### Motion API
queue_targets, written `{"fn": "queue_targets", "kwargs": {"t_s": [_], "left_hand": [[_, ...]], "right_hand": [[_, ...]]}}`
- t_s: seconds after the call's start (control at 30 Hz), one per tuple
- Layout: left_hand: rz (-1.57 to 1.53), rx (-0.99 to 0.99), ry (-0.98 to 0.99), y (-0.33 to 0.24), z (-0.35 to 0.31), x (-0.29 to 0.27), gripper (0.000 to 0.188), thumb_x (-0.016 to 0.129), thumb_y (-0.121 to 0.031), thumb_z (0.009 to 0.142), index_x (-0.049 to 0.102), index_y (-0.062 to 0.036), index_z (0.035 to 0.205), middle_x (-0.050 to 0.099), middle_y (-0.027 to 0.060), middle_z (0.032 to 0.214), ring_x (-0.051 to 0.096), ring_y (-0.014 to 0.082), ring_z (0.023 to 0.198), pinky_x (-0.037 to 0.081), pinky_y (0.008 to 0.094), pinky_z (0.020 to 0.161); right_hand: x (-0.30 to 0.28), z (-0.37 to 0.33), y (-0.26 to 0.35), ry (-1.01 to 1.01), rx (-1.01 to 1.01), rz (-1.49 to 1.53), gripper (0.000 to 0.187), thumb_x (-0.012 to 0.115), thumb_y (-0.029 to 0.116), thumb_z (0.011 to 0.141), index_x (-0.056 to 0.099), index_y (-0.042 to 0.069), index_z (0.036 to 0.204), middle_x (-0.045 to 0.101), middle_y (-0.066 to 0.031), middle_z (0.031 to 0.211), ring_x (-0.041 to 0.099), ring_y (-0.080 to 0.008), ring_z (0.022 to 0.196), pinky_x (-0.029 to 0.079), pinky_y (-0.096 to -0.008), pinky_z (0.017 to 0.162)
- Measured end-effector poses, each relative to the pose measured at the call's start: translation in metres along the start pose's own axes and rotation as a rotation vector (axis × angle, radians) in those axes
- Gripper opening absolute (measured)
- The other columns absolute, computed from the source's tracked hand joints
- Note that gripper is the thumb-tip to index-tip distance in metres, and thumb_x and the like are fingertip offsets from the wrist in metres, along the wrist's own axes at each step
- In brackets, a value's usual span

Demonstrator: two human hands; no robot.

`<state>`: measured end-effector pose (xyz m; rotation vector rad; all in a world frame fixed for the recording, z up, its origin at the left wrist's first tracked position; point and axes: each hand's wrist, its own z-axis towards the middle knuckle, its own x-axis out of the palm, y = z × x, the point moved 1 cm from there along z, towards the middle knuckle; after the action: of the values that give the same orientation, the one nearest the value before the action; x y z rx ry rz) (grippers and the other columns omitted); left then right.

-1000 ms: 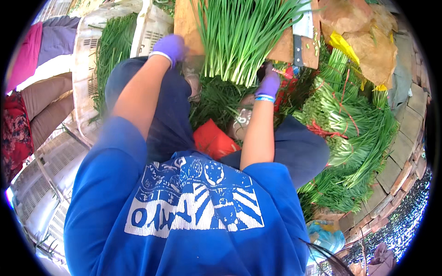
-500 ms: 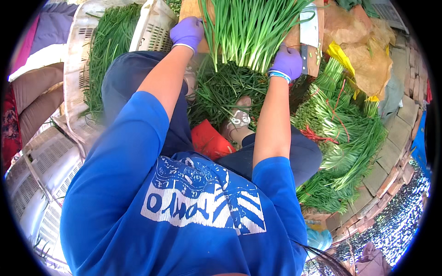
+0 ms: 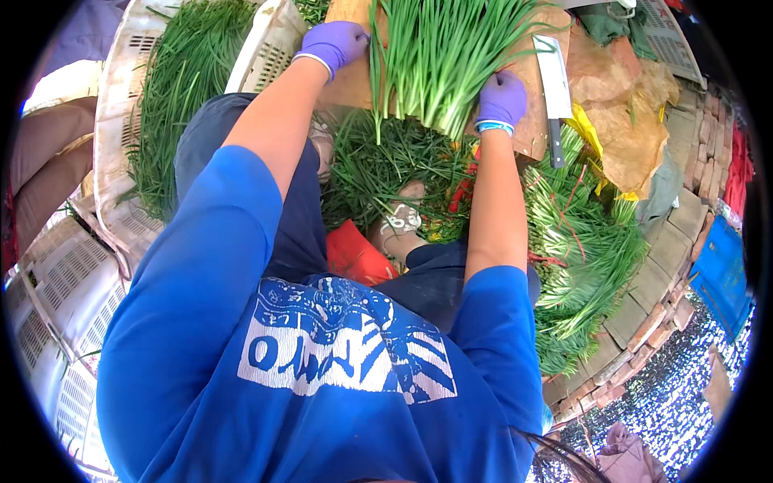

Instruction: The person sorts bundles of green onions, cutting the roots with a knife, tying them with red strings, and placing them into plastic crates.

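Note:
A loose bundle of green garlic chives (image 3: pixel 435 64) lies on a wooden board (image 3: pixel 527 101), its pale cut ends toward me. My left hand (image 3: pixel 334 44), in a purple glove, is closed at the bundle's left side. Beside the pale ends on the right, my gloved right hand (image 3: pixel 502 101) is also closed. Curled fingers hide what either hand grips, if anything. A cleaver-like knife (image 3: pixel 554 80) with a wide blade rests at the board's right edge, its black handle extending past the near corner.
More chives (image 3: pixel 189 88) fill a white crate (image 3: pixel 121 105) at left, beside a smaller white basket (image 3: pixel 270 52). Tied bunches (image 3: pixel 580 249) lie on the right. Loose leaves (image 3: pixel 378 161) cover the ground round my shoe (image 3: pixel 403 217). Brown sheeting (image 3: pixel 632 105) lies beyond the knife.
The view has shifted slightly. The knife appears farther right and nearer, with more of its handle showing. My right hand sits slightly higher against the bundle; both hands stay closed.

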<state>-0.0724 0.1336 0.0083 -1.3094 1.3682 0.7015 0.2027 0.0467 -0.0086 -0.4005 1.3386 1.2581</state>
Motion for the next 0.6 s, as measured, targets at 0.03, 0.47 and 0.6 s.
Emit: {"fn": "queue_targets", "kwargs": {"t_s": [0.03, 0.47, 0.6], "left_hand": [[-0.050, -0.034, 0.007, 0.002, 0.001, 0.000, 0.031, 0.044, -0.035, 0.081, 0.062, -0.0108, 0.088, 0.061, 0.0135, 0.086, 0.058, 0.0310, 0.080, 0.045, 0.0400, 0.074], [-1.775, -1.302, 0.080, -0.096, -0.152, 0.079, 0.046, 0.047, -0.040, 0.084, 0.050, 0.0003, 0.104, 0.061, 0.0101, 0.081, 0.056, 0.0183, 0.062, 0.046, 0.0303, 0.054], [-1.871, -0.608, 0.231, -0.076, -0.150, 0.101, 0.037, 0.039, -0.037, 0.089, 0.047, -0.0030, 0.100, 0.055, 0.0042, 0.073, 0.048, 0.0088, 0.051, 0.043, 0.0251, 0.046]], "right_hand": [[-0.001, 0.000, -0.004, -0.022, 0.015, 0.020, 0.028, 0.053, 0.030, 0.075, 0.064, 0.004, 0.074, 0.061, -0.0156, 0.073, 0.058, -0.0309, 0.067, 0.046, -0.0363, 0.063], [-0.068, -0.046, -0.004, 0.059, 0.761, 1.088, 0.036, 0.057, 0.023, 0.077, 0.050, 0.000, 0.104, 0.057, -0.0071, 0.095, 0.053, -0.0178, 0.073, 0.041, -0.0292, 0.065], [-0.098, -0.083, 0.000, 0.169, 0.809, 1.151, 0.032, 0.055, 0.021, 0.078, 0.052, 0.001, 0.103, 0.059, -0.0068, 0.092, 0.053, -0.0159, 0.074, 0.041, -0.0273, 0.066]]}}
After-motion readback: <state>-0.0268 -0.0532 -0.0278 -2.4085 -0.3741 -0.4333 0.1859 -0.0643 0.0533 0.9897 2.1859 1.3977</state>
